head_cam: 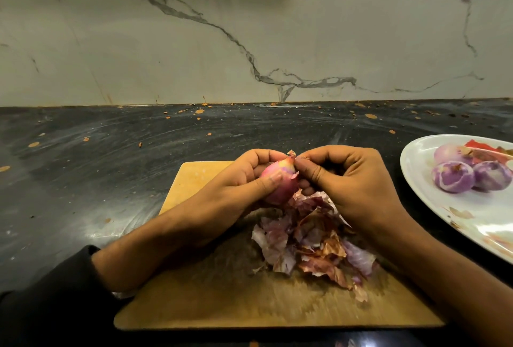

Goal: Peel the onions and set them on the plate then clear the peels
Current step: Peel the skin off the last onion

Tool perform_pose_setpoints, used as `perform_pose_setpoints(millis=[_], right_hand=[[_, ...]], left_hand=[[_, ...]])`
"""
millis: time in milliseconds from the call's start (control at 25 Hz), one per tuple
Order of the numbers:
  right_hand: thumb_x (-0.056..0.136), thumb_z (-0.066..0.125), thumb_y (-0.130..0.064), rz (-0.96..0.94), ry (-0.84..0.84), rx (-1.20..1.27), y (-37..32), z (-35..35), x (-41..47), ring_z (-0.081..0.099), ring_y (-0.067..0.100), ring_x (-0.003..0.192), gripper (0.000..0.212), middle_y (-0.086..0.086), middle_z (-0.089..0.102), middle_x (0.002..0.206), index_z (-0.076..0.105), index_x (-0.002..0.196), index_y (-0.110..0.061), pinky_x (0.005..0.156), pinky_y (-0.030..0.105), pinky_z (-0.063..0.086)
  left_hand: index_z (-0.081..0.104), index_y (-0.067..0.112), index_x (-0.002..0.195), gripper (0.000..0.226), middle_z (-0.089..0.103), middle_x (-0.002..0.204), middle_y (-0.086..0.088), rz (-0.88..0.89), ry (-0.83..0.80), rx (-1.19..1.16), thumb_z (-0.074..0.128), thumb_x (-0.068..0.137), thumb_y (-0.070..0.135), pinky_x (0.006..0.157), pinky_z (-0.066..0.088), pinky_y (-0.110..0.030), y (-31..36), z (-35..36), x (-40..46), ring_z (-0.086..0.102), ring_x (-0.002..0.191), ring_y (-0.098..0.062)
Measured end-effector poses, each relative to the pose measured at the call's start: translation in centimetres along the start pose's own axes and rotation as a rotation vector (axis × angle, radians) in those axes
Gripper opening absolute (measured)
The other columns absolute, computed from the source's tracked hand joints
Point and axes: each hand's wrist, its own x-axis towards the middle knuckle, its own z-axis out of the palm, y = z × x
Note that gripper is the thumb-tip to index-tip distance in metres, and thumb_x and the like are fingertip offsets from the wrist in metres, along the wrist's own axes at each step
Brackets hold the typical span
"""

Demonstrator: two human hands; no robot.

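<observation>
Onion (279,184) is gripped in the curled left hand (244,180) above the peels (308,238), its tip skin pinched by the right hand (349,183) alongside.

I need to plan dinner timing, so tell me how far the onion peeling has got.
Done: three peeled onions sit on the white plate. In hand: the left hand holds a still-skinned onion over the cutting board, while the right hand pinches skin at its tip. Left: finishing and plating it, then clearing the peel pile and scraps on the plate.
</observation>
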Motion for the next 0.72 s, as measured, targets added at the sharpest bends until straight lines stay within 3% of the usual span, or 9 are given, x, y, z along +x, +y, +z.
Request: perform_pose_setpoints(millis=[200,320,560,720], right_hand=[[0.090,0.069,-0.008,-0.002,-0.038,-0.049,0.1,0.2,0.1,0.064,0.007,0.056,0.005,0.000,0.071,0.064,0.073,0.090,-0.007,0.054,0.017,0.052],[0.092,0.067,-0.012,0.000,-0.027,-0.111,0.4,0.2,0.3,0.064,0.007,0.059,0.006,-0.002,0.070,0.066,0.072,0.089,-0.010,0.055,0.019,0.052],[0.094,0.068,-0.017,0.017,-0.014,-0.273,1.2,0.0,0.2,0.066,0.015,0.066,0.008,-0.002,0.070,0.070,0.072,0.087,-0.020,0.068,0.047,0.059],[0.096,0.063,-0.008,-0.050,-0.027,-0.335,1.0,-0.4,0.1,0.068,0.009,0.076,0.020,-0.004,0.073,0.083,0.074,0.101,-0.025,0.072,0.031,0.059]], left_hand=[[0.045,0.019,0.128,0.050,0.062,0.116,-0.007,-0.009,-0.003,0.243,0.071,0.085,0.025,0.085,0.058,-0.029,0.3,0.2,-0.1,0.067,0.100,-0.012],[0.050,0.016,0.125,0.050,0.067,0.112,-0.004,0.027,0.024,0.162,0.067,0.079,0.016,0.082,0.059,-0.026,0.4,0.4,-0.1,0.068,0.098,-0.012],[0.058,0.015,0.125,0.049,0.071,0.119,0.001,0.144,0.106,0.122,0.067,0.078,0.009,0.090,0.055,-0.023,0.4,-0.3,0.4,0.066,0.113,-0.015],[0.056,0.015,0.130,0.048,0.071,0.118,0.011,0.149,0.132,0.135,0.063,0.083,0.008,0.088,0.053,-0.019,0.5,-0.4,0.4,0.066,0.112,-0.009]])
